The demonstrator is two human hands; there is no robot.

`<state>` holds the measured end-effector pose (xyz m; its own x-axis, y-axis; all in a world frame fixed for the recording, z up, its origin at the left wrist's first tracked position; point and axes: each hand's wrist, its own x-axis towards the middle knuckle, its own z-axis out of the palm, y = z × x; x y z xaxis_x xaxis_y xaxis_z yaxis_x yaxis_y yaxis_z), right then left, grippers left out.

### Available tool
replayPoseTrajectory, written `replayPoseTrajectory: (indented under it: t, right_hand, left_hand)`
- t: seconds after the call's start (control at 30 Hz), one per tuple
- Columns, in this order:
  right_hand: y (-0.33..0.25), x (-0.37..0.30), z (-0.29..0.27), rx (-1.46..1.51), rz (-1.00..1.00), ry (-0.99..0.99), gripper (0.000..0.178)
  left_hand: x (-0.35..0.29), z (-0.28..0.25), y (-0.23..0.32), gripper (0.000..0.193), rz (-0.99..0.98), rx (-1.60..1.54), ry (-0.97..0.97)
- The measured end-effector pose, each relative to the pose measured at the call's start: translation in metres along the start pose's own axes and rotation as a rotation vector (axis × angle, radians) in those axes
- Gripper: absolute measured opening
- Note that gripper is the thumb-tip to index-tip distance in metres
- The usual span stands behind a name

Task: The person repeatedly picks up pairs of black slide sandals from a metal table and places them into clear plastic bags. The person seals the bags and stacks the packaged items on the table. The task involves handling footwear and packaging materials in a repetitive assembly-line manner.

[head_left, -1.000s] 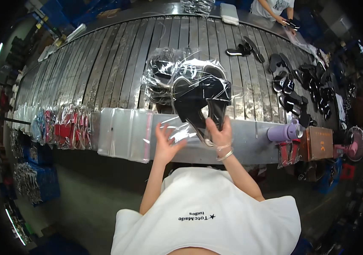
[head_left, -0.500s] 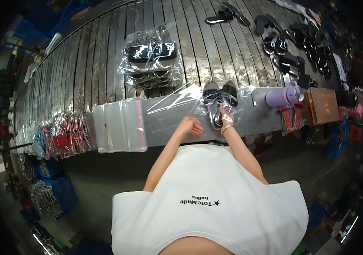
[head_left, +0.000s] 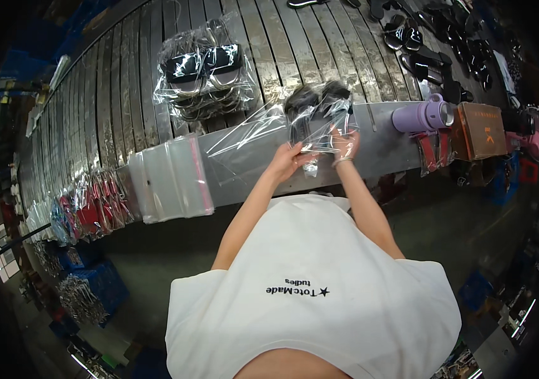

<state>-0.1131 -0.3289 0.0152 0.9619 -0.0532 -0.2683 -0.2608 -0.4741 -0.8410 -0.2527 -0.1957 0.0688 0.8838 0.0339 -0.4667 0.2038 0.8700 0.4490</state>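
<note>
Fingers [head_left: 296, 149] of the left hand [head_left: 284, 162] curl partway at the lower left edge of a clear, glossy plastic bag [head_left: 307, 136]; whether they grip the film cannot be told. Right hand [head_left: 345, 145], thumb over the film and fingers lightly closed, holds the bag's lower right side. Black slide sandals [head_left: 336, 106] lie inside the bag, above a smooth grey metal ledge [head_left: 380, 146]. Outward, left: flat clear plastic sleeves with a pink edge strip [head_left: 168, 180]; beyond, stacked bagged black sandals [head_left: 203, 76]. Right: a lavender cylindrical bottle [head_left: 416, 119] and an orange-brown cardboard box [head_left: 483, 132] bearing dark print. Nearest the viewer, a white cloth shirt [head_left: 313, 246] carries small black inverted lettering beside a star.
</note>
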Motion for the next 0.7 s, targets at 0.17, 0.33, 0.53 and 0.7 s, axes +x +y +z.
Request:
replayPoseTrajectory:
  t: [0.17, 0.33, 0.53, 0.7]
  right_hand:
    - [-0.006, 0.011, -0.042, -0.318, -0.403, -0.288, 0.094]
    - [-0.012, 0.031, -0.048, -0.465, -0.673, -0.28, 0.073]
    - [-0.051, -0.055, -0.045, -0.811, -0.956, -0.592, 0.03]
    - [-0.05, -0.067, -0.033, -0.737, -0.967, -0.864, 0.028]
  left_hand:
    - [0.013, 0.005, -0.003, 0.024, -0.086, 0.242, 0.299]
    - [0.032, 0.006, -0.032, 0.021, 0.259, 0.52, 0.565]
    - [0.0, -0.015, -0.036, 0.024, -0.072, 0.585, 0.346]
    - [-0.024, 0.003, -0.029, 0.022, -0.109, 0.446, 0.402]
